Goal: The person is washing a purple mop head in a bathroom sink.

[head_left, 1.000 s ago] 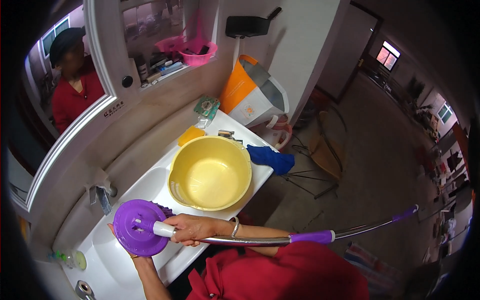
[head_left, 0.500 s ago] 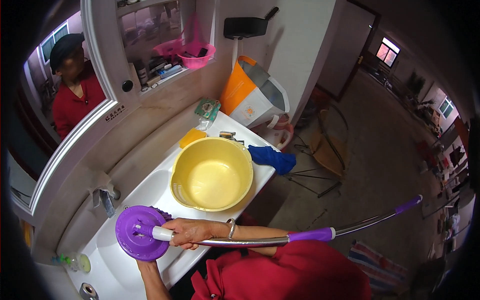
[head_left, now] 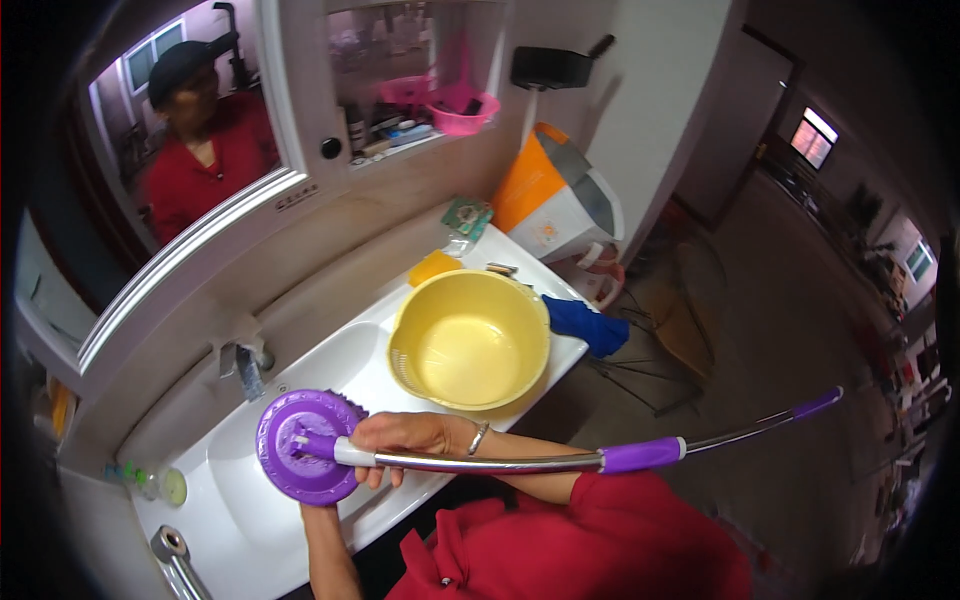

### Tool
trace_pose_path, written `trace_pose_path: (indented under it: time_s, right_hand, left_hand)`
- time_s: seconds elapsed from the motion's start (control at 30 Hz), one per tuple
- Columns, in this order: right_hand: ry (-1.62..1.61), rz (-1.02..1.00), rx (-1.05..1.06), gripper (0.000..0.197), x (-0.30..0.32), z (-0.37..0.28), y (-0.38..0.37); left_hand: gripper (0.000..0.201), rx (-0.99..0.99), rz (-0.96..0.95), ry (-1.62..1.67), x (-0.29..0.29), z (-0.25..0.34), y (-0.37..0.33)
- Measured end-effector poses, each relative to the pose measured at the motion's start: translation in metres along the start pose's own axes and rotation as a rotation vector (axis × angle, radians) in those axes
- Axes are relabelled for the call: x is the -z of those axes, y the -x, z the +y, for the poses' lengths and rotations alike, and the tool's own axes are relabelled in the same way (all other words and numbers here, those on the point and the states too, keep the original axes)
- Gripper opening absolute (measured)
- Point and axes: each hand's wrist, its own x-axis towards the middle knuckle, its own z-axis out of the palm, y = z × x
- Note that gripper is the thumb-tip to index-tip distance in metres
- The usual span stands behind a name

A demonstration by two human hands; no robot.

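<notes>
A spin mop with a round purple head (head_left: 325, 482) is held over the white sink (head_left: 215, 500). Its steel pole with purple grips (head_left: 645, 455) runs off to the right across my body. My right hand (head_left: 405, 435), with a bracelet at the wrist, closes round the pole near the white collar by the head. From below, my left forearm (head_left: 330, 555) reaches up behind the mop head, which hides that hand and its fingers. Just beyond the right hand stands a yellow plastic basin (head_left: 470, 350) on the counter, strainer holes in its left side.
A faucet (head_left: 240, 370) stands at the sink's back wall. Around the basin lie a yellow cloth (head_left: 434, 267) and a blue cloth (head_left: 588, 325) over the counter's edge. An orange and white bag (head_left: 560, 200) stands behind. A mirror cabinet (head_left: 290, 180) juts out at left.
The view has shifted, so the counter and basin sit further right in the picture. The mop head has tilted slightly, and its pole joint looks turned. Both arms keep much the same pose.
</notes>
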Motion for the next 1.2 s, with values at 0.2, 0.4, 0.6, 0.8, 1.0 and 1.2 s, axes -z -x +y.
trace_pose_path:
  time_s: [0.2, 0.4, 0.6, 0.8, 1.0, 1.2]
  right_hand:
    - [0.042, -0.070, -0.032, 0.035, -0.013, -0.002, -0.011]
    - [0.211, 0.104, -0.097, 0.058, -0.019, -0.022, 0.003]
    - [0.285, 0.035, -0.110, 0.061, -0.034, -0.036, 0.008]
    - [0.583, -0.049, -0.298, 0.064, -0.059, -0.028, 0.016]
    - [0.662, -0.107, -0.297, 0.067, -0.060, -0.029, 0.017]
    - [0.769, -0.143, -0.275, 0.068, -0.057, -0.025, 0.006]
  left_hand:
    - [0.047, -0.107, 0.107, 0.013, 0.037, -0.010, 0.022]
    - [0.069, 0.051, -0.038, 0.494, 0.055, 0.012, 0.035]
    - [0.086, 0.071, -0.083, 0.323, 0.062, 0.021, 0.030]
    - [0.073, 0.254, -0.496, 0.277, -0.006, 0.078, 0.020]
    - [0.046, 0.249, -0.595, 0.361, 0.031, 0.066, -0.015]
    - [0.038, 0.361, -0.704, 0.466, 0.057, 0.056, -0.034]
